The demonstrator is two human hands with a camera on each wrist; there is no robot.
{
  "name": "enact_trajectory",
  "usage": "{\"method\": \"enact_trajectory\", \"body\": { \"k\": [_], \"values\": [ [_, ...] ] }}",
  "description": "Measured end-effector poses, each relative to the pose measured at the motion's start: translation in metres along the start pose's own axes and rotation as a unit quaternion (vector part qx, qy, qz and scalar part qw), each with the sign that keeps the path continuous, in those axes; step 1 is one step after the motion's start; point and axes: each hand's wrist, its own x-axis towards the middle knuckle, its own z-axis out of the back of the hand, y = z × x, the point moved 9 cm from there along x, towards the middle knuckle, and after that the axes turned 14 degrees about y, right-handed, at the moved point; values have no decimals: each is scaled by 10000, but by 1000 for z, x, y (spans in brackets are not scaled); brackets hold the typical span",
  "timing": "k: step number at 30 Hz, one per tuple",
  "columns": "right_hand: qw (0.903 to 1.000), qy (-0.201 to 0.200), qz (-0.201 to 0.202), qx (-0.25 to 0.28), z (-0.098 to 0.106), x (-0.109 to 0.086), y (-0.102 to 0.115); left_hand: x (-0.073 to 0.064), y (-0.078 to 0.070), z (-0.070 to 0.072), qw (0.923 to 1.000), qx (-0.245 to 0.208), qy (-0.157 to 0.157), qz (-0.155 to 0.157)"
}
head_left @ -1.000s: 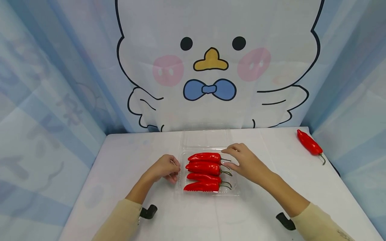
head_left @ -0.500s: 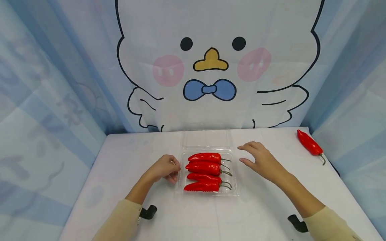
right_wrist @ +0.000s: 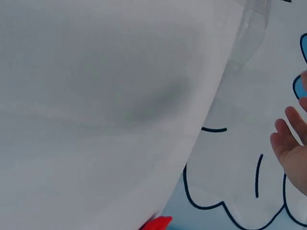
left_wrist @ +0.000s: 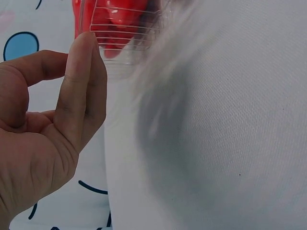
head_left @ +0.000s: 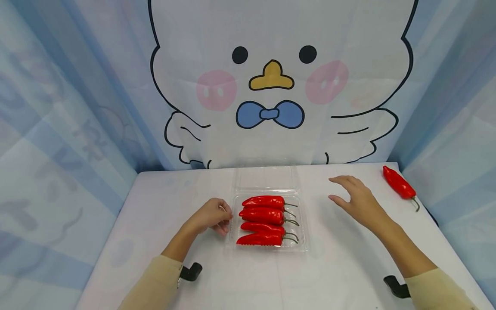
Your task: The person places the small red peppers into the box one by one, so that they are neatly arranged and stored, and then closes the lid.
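Note:
Several red chili peppers [head_left: 263, 215] with green stems lie side by side in a clear plastic clamshell box [head_left: 303, 241]. Its hinged lid [head_left: 265, 178] is folded back towards the rear curtain. My left hand [head_left: 212, 215] pinches the box's left rim; in the left wrist view the fingertips of this hand [left_wrist: 67, 100] meet right at the ribbed clear wall [left_wrist: 124, 28]. Above the table to the right of the box, my right hand [head_left: 360, 200] holds nothing, thumb and fingers spread apart. Nearest to it is a single red chili pepper [head_left: 399, 183] at the table's back right corner.
A white cloth covers the table [head_left: 317, 275]. Blue and white curtains [head_left: 69, 150] close in the sides, and a cartoon-printed curtain [head_left: 271, 142] hangs behind the back edge. Black wrist mounts [head_left: 191, 271] stick out by both sleeves.
My right hand has moved away from the peppers' stems, rightwards towards the single chili pepper. The left hand stays at the box's rim, and the peppers in the box have not moved.

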Motion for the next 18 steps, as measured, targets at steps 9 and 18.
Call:
{"method": "enact_trajectory", "body": {
  "k": [9,18],
  "values": [
    [9975,12,-685,152,13,-12,-50,0,-2,0,10000,63,-15,-5],
    [9927,45,-1172,290,23,-20,-99,0,-1,0,10000,52,10,8]
  ]
}}
